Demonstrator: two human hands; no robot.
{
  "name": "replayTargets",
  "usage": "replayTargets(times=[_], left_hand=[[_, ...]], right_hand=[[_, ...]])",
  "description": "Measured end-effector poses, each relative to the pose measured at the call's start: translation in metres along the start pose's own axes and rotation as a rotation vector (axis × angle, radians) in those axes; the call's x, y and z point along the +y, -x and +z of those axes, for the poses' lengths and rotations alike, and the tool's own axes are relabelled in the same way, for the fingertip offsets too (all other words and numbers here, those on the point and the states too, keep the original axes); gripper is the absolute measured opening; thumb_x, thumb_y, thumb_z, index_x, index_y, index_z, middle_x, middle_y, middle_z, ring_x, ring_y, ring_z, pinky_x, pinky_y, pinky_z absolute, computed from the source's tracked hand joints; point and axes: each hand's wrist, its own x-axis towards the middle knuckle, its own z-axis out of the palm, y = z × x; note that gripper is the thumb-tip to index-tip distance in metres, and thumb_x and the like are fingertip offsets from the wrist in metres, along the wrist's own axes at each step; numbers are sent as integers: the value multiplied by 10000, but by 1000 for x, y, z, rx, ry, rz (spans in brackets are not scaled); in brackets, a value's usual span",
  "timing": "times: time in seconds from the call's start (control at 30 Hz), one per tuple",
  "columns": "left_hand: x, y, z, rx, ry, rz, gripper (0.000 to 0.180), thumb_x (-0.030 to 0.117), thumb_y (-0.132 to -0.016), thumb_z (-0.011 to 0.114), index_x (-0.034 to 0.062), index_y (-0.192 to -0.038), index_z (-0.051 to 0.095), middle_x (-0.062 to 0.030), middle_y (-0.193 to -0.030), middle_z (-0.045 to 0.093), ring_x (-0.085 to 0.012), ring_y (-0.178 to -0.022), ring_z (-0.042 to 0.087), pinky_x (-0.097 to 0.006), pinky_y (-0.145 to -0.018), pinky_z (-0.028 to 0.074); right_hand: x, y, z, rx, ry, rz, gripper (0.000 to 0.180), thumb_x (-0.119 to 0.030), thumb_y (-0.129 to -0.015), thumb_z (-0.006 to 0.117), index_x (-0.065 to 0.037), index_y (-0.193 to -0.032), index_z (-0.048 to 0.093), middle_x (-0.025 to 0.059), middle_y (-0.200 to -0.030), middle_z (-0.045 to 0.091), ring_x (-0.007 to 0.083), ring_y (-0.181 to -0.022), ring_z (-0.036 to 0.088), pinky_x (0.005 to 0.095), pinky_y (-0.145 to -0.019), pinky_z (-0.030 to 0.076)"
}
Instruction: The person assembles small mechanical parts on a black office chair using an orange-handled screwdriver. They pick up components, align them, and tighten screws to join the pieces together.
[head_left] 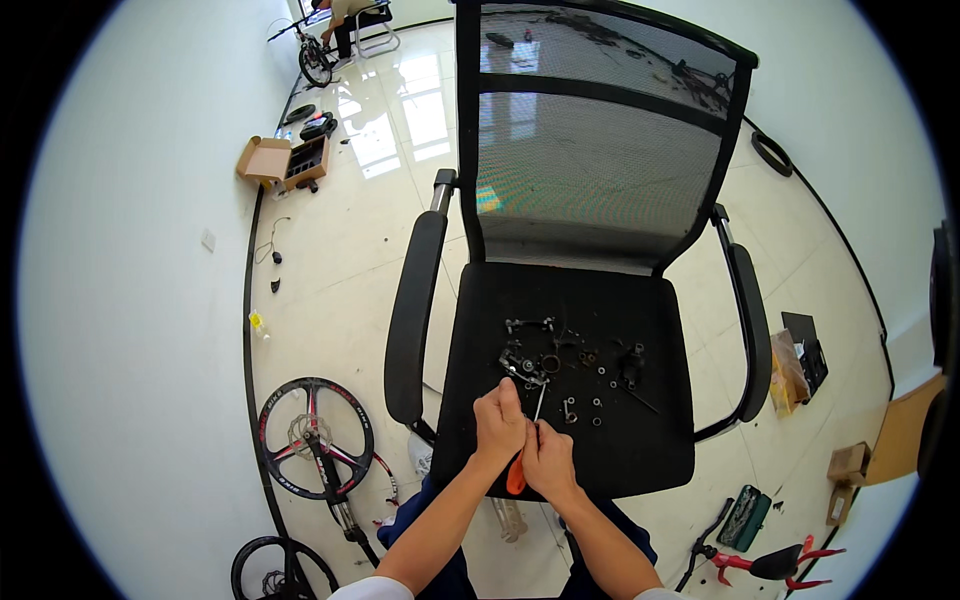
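Both my hands are close together over the front of a black chair seat [640, 450]. My right hand [550, 458] is closed around a screwdriver with an orange handle [516, 474]; its thin metal shaft [541, 402] points away from me, its tip near a silver-and-black metal bicycle part [518, 364]. My left hand [498, 422] is closed with the thumb on top, right at that part's near end. Its fingers are mostly hidden, so its grip is unclear. Around them on the seat lie a metal bracket-like piece [530, 324], a brown ring [550, 364], a dark mechanical part [632, 365] and several small nuts and bolts [570, 410].
The chair's armrests [415, 320] flank the seat, its mesh back [600, 170] behind. A three-spoke wheel [315, 440] lies on the left floor, an opened cardboard box [290, 163] beyond. A red bicycle frame piece [735, 562] is at lower right. Far off, a person sits near a bicycle [314, 60].
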Motion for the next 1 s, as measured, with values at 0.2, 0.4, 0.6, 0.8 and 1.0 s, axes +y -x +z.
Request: replayTargets(times=[0.2, 0.4, 0.6, 0.8, 1.0], left_hand=[[-2, 0, -6, -35, 50, 6, 629, 414, -1024, 291, 20, -547, 408, -32, -470, 424, -105, -427, 399, -279, -438, 305], [-10, -13, -20, -231, 319, -741, 761, 645, -972, 265, 44, -570, 502, -34, -489, 470, -119, -429, 447, -278, -416, 345], [-1, -12, -20, -288, 179, -436, 632, 531, -985, 424, 8, -659, 563, -57, -558, 539, -135, -509, 539, -279, -481, 414], [11, -4, -13, -145, -206, 105, 272, 234, -898, 662, -25, -873, 583, -214, -670, 603, -348, -598, 637, -388, -512, 456], [6, -1, -13, -148, -256, 214, 309, 213, -905, 668, 8, -741, 504, -94, -555, 517, -229, -460, 542, -329, -439, 397]], right_hand=[[4, 3, 7, 30, -6, -67, 234, -88, -933, 525, 36, -735, 545, 223, -551, 531, 381, -509, 589, 384, -443, 415], [8, -6, 3, -167, 182, -281, 217, -152, -907, 603, -10, -749, 558, 190, -608, 590, 352, -545, 616, 419, -487, 477], [6, -15, -18, -129, 140, -200, 192, -160, -910, 607, -16, -785, 581, 185, -609, 586, 356, -550, 612, 408, -491, 466], [22, -17, -12, -262, -211, 240, 312, -239, -995, 482, 42, -934, 604, 199, -737, 600, 240, -638, 580, 362, -608, 449], [29, -5, 2, -206, -471, 420, 400, -302, -999, 506, 34, -800, 595, 26, -564, 497, 92, -510, 406, 295, -480, 349]])
